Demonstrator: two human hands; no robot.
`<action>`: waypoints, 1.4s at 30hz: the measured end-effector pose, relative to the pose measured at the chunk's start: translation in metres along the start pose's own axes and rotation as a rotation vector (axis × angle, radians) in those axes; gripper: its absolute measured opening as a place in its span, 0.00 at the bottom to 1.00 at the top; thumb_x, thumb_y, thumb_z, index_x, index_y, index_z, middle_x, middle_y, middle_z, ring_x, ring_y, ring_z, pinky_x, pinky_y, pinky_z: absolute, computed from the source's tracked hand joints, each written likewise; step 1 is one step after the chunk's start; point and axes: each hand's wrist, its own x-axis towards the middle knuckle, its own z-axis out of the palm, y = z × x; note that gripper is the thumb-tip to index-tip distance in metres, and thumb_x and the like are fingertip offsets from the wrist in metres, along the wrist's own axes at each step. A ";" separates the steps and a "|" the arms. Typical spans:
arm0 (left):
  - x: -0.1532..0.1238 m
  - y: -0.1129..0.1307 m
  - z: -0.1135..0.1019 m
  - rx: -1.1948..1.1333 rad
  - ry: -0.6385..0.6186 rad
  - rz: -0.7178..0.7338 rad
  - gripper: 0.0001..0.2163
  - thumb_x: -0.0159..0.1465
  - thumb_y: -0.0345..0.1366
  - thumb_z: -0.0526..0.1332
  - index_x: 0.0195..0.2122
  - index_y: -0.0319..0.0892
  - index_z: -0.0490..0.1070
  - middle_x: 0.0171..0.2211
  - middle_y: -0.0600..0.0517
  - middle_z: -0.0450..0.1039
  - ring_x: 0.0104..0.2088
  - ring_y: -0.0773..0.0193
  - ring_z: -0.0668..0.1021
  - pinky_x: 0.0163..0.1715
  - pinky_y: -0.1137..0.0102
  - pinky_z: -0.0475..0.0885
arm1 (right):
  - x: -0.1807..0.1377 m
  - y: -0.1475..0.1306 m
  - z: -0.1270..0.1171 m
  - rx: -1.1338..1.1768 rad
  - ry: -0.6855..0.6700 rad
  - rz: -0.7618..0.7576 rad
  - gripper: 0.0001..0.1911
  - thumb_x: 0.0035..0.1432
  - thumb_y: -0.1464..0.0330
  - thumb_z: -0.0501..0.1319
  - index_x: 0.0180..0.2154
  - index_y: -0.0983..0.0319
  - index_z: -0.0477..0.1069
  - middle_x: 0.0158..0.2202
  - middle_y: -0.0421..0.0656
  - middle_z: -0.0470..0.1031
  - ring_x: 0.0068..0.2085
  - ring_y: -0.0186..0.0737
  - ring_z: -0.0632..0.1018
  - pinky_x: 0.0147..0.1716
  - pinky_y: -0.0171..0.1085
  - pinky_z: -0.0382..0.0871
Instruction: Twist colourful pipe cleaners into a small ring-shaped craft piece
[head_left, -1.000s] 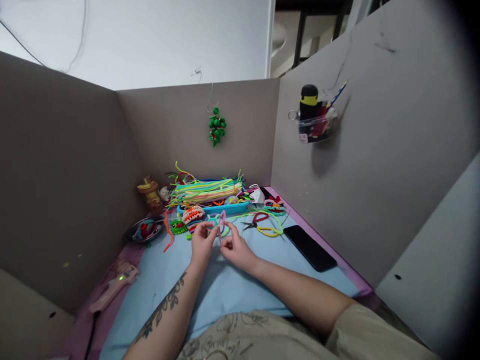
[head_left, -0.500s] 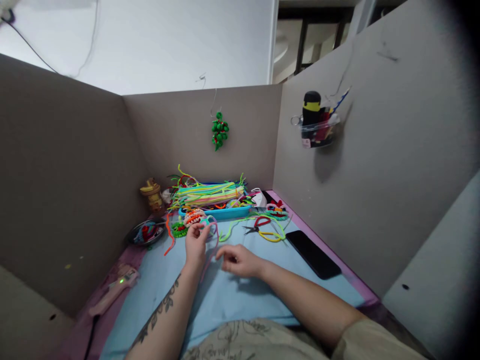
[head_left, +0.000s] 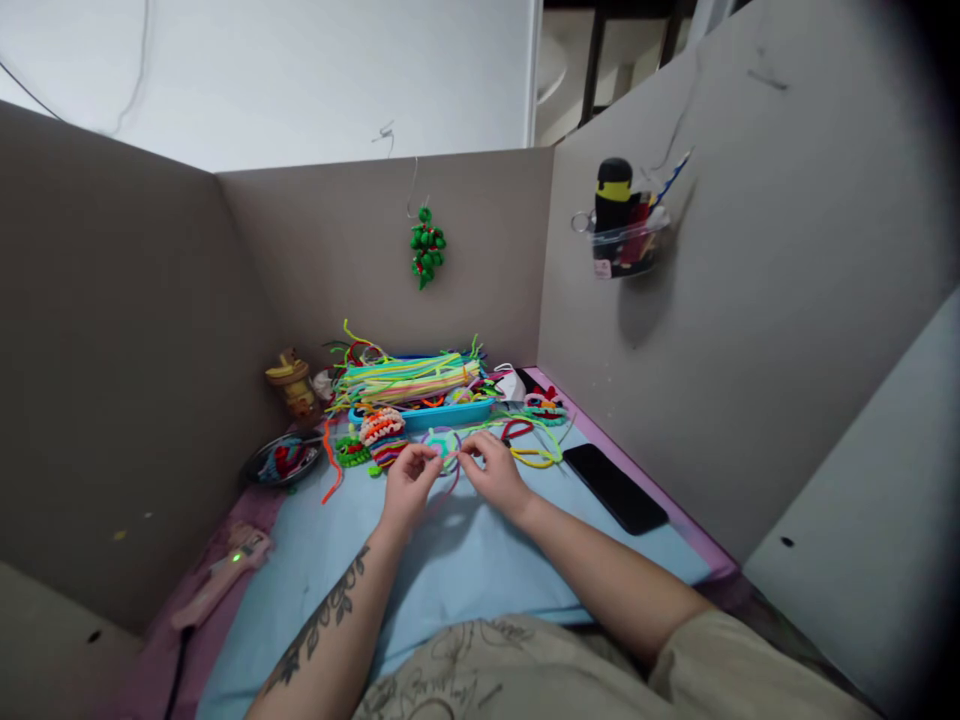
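Observation:
My left hand (head_left: 409,482) and my right hand (head_left: 495,474) meet close together over the blue cloth, both with fingers pinched. Between them is a small round piece of bent pipe cleaners (head_left: 443,443) in mint and purple. A pink pipe cleaner (head_left: 452,485) runs between the fingertips and curls down below them. The left fingers grip the round piece at its left edge; the right fingertips close on the pink strand. Just left of the hands lie a striped pipe-cleaner piece (head_left: 388,453), a peach and orange one (head_left: 382,425) and a green one (head_left: 349,452).
Behind stands a blue tray (head_left: 457,412) heaped with pipe cleaners (head_left: 412,380). Scissors (head_left: 534,458) and a phone (head_left: 616,488) lie on the right. At left are a dark bowl (head_left: 259,470), a cup (head_left: 292,388) and a pink glue gun (head_left: 221,580). Grey partitions (head_left: 480,260) enclose the table.
My right hand has moved forward and pinched the pink pipe cleaner beside the left hand. My left hand has come slightly right relative to the tray. The view has shifted a little.

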 end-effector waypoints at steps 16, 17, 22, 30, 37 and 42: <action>0.004 0.008 -0.008 0.131 -0.178 0.022 0.14 0.50 0.39 0.66 0.29 0.41 0.61 0.26 0.56 0.61 0.25 0.71 0.64 0.24 0.76 0.61 | 0.006 0.001 -0.006 0.147 -0.207 -0.095 0.05 0.54 0.70 0.59 0.27 0.61 0.73 0.29 0.41 0.70 0.35 0.37 0.69 0.40 0.38 0.60; 0.005 0.008 -0.009 0.114 -0.216 0.001 0.14 0.50 0.39 0.66 0.29 0.41 0.61 0.25 0.57 0.60 0.24 0.72 0.64 0.24 0.76 0.60 | 0.007 0.002 -0.007 0.150 -0.215 -0.099 0.05 0.53 0.69 0.60 0.27 0.61 0.73 0.29 0.41 0.69 0.36 0.37 0.69 0.39 0.38 0.60; 0.007 0.010 -0.014 0.046 -0.346 -0.100 0.16 0.49 0.40 0.67 0.29 0.41 0.60 0.24 0.59 0.59 0.22 0.74 0.63 0.22 0.77 0.60 | 0.008 0.008 -0.010 0.130 -0.243 -0.101 0.06 0.51 0.66 0.63 0.26 0.60 0.75 0.27 0.40 0.63 0.36 0.37 0.67 0.39 0.37 0.59; 0.007 0.014 -0.017 0.027 -0.410 -0.145 0.16 0.48 0.40 0.67 0.29 0.41 0.59 0.26 0.58 0.61 0.23 0.74 0.65 0.23 0.77 0.61 | 0.008 0.009 -0.009 0.093 -0.261 -0.105 0.04 0.50 0.67 0.64 0.26 0.59 0.75 0.28 0.39 0.59 0.37 0.37 0.65 0.40 0.38 0.59; 0.006 0.018 -0.017 0.006 -0.456 -0.196 0.16 0.48 0.39 0.67 0.29 0.41 0.59 0.25 0.58 0.61 0.22 0.74 0.65 0.22 0.78 0.60 | 0.003 0.007 -0.006 0.029 -0.201 -0.146 0.04 0.50 0.70 0.62 0.24 0.60 0.73 0.37 0.42 0.64 0.43 0.40 0.65 0.46 0.41 0.58; 0.006 0.015 -0.016 0.001 -0.384 -0.156 0.14 0.50 0.38 0.66 0.29 0.40 0.60 0.26 0.57 0.61 0.25 0.73 0.66 0.24 0.77 0.60 | -0.003 0.002 -0.001 -0.075 -0.020 -0.173 0.01 0.50 0.71 0.62 0.28 0.60 0.73 0.36 0.44 0.66 0.42 0.41 0.66 0.44 0.42 0.60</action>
